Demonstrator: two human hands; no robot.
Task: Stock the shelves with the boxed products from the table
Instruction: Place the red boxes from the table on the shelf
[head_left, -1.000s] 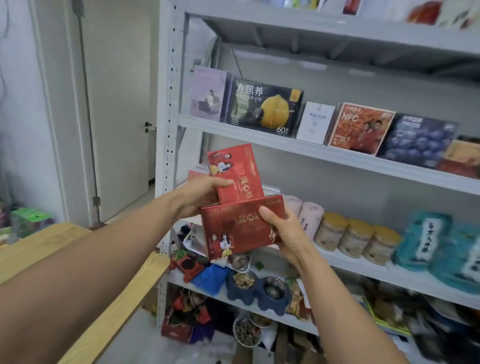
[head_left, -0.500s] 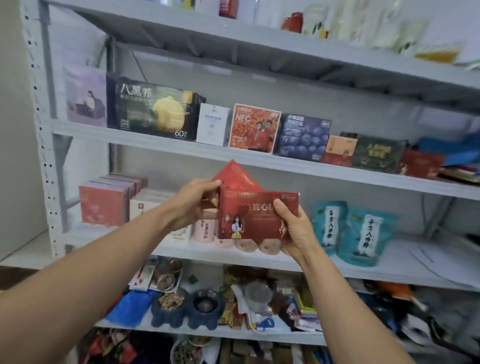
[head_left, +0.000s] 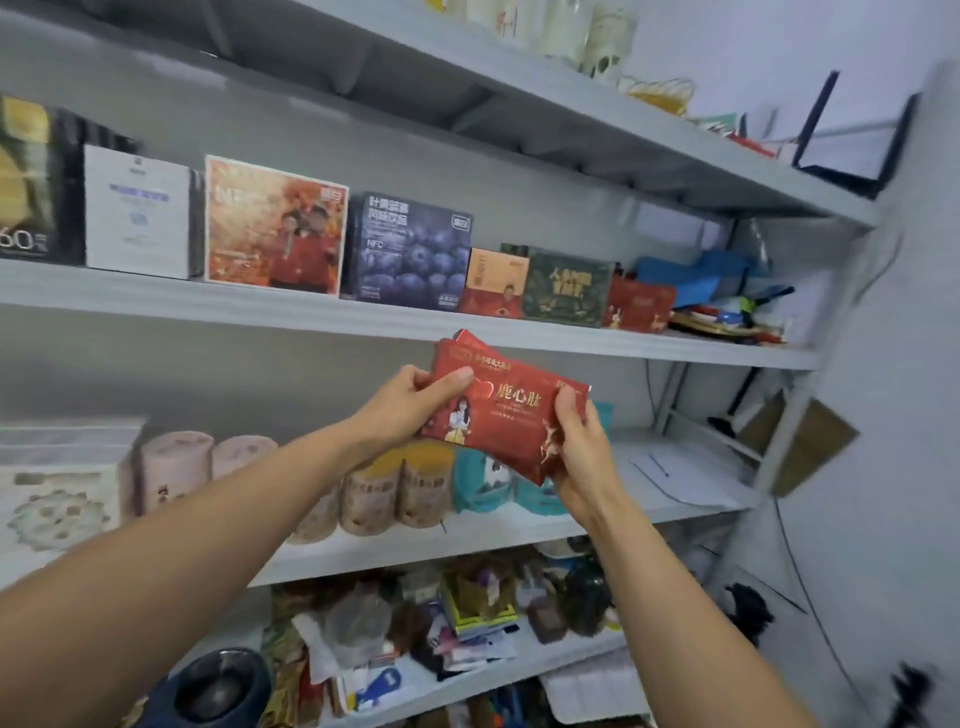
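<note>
Red flat cardboard boxes (head_left: 511, 410), seemingly two stacked, hang just below the front edge of the grey metal shelf (head_left: 311, 312), the left hand (head_left: 410, 400) pinching their left end and the right hand (head_left: 579, 452) gripping the lower right corner. Placing looks next: likely lifting them onto that shelf beside the similar small red box (head_left: 641, 304), where free space seems scarce.

Single head view, close, faces shelving (head_left: 208, 304) obliquely.

Grey metal shelving (head_left: 363, 318), pale wall (head_left: 883, 519)
</note>
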